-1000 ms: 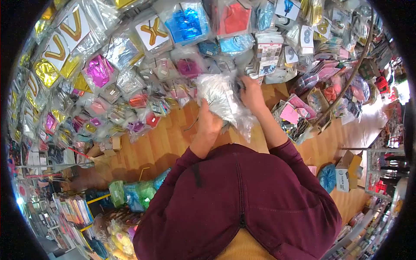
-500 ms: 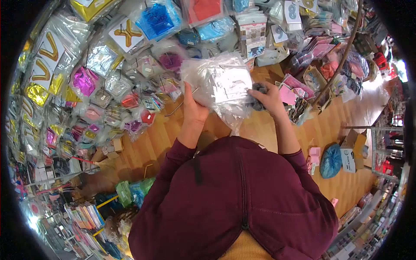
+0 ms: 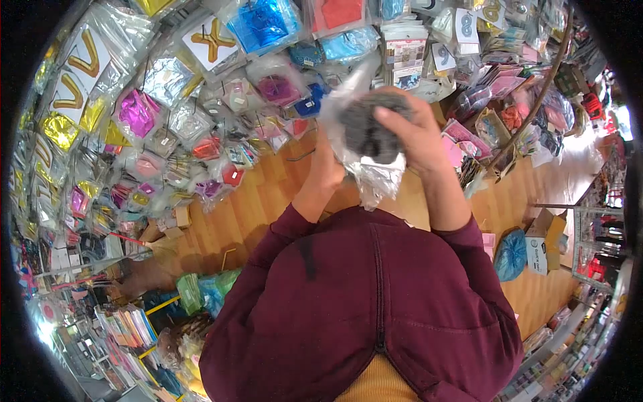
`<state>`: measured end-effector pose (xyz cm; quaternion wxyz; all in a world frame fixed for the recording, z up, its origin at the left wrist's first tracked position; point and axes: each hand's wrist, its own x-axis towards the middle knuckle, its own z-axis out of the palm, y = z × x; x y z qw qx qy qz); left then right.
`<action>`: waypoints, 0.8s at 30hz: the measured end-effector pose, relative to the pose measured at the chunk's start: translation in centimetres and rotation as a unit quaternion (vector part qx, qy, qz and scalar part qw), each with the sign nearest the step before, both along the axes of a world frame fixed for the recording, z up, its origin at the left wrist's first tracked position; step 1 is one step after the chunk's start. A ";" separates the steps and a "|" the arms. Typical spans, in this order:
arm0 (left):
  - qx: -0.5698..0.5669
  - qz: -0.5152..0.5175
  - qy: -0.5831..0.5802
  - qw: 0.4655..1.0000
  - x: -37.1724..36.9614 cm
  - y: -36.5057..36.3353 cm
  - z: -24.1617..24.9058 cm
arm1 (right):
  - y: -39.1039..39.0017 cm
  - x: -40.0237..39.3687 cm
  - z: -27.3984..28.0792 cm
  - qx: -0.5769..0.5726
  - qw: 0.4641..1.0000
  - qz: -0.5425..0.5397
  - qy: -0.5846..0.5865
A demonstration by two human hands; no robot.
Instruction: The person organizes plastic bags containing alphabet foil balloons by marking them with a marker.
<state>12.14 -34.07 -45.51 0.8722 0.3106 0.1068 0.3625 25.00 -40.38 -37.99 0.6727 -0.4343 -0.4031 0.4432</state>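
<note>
A clear plastic packet with a silvery foil content (image 3: 378,175) is between my two hands, in front of my chest. My left hand (image 3: 327,164) grips the packet from its left side, its fingers mostly hidden behind the plastic. In my right hand (image 3: 418,134) is a dark grey cloth (image 3: 372,127), fuzzy in texture, pressed against the face of the packet. The thumb lies over the cloth, with the other fingers wrapped round its far side. The cloth covers most of the packet's upper part.
Wall hooks ahead hold many bagged foil balloons, among them a blue one (image 3: 264,25) and a magenta one (image 3: 138,110). To the right a cardboard box (image 3: 540,244) and a blue bag (image 3: 511,254) stand on the wooden floor. Shelves with stationery (image 3: 127,328) are at lower left.
My right hand has brought the grey cloth from the packet's right edge onto its face. The packet has turned and tilted, and my left hand has shifted right with it.
</note>
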 end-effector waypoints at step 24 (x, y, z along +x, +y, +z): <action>-0.235 0.053 -0.023 0.970 -1.9 1.8 -1.4 | -1.4 -3.1 -6.5 0.006 0.935 0.002 -0.354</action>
